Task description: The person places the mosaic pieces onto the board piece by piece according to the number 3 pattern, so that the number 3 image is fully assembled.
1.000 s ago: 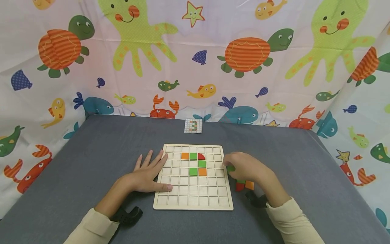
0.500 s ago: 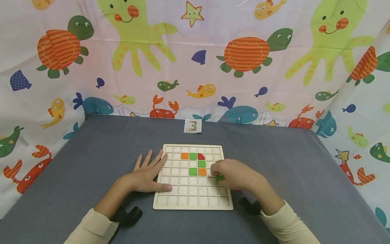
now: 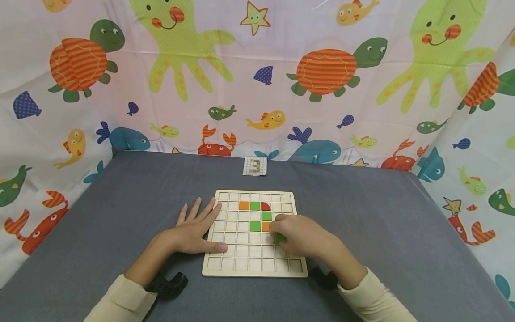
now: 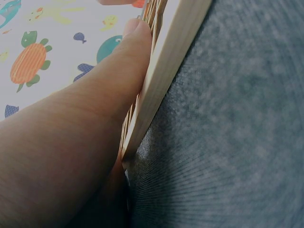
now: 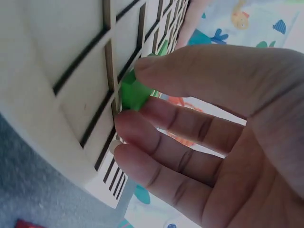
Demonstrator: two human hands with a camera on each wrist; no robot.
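A wooden grid board (image 3: pixel 231 264) lies on the dark grey table. Spread flat, my left hand (image 3: pixel 191 235) rests on the board's left edge, with the thumb (image 4: pixel 137 42) over the frame in the left wrist view. My right hand (image 3: pixel 307 239) pinches a green tile (image 5: pixel 135 92) between thumb and fingers, right at the grid's cells. In the cells sit an orange tile (image 3: pixel 244 205), a green tile (image 3: pixel 255 206), a red tile with a rounded corner (image 3: pixel 265 206), two more green tiles and another orange tile (image 3: pixel 265 226), partly hidden by my right hand.
A small card (image 3: pixel 255 166) printed with a coloured grid pattern lies at the table's back edge. A red piece (image 5: pixel 28 224) shows below the board in the right wrist view. A curtain (image 3: pixel 225 98) with sea animals hangs behind the table (image 3: pixel 161 188).
My right hand has carried the green tile leftward from beside the board onto its right half, near the lower orange tile. The left hand has stayed in place.
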